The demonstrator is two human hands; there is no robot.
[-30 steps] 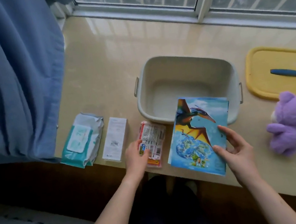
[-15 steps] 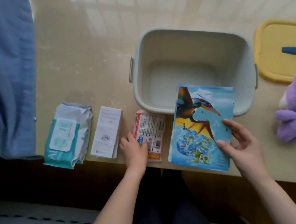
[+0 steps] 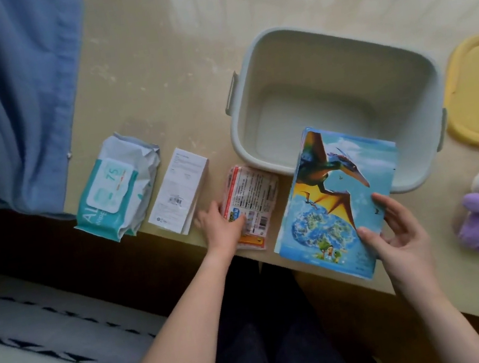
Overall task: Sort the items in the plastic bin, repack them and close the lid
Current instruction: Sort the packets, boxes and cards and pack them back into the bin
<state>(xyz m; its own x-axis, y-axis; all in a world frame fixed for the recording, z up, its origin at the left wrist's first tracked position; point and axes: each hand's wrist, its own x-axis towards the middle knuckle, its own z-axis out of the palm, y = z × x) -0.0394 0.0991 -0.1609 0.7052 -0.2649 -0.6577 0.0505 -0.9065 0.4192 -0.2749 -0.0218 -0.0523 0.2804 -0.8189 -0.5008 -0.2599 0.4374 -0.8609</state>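
At the near edge of the ledge (image 3: 168,67): right hand (image 3: 402,238) pinches dinosaur book (image 3: 336,191) by its right side, thumb on cover, far end over near rim of grey bin (image 3: 245,65). Left hand (image 3: 219,231) on snack packet (image 3: 253,198) corner; grip blurred, cannot tell. Yellow lid (image 3: 475,102) lies right of bin.

Blue curtain (image 3: 8,100) beside beige counter (image 3: 159,69)

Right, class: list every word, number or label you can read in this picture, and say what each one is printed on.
"75": on the flap of the wipes pack.
"AL": large white letters on the same pack's near end; what follows is not legible.
White box: small print and a barcode, too small to read.
Red packet: print too blurred to read.
Dinosaur book: no legible title.
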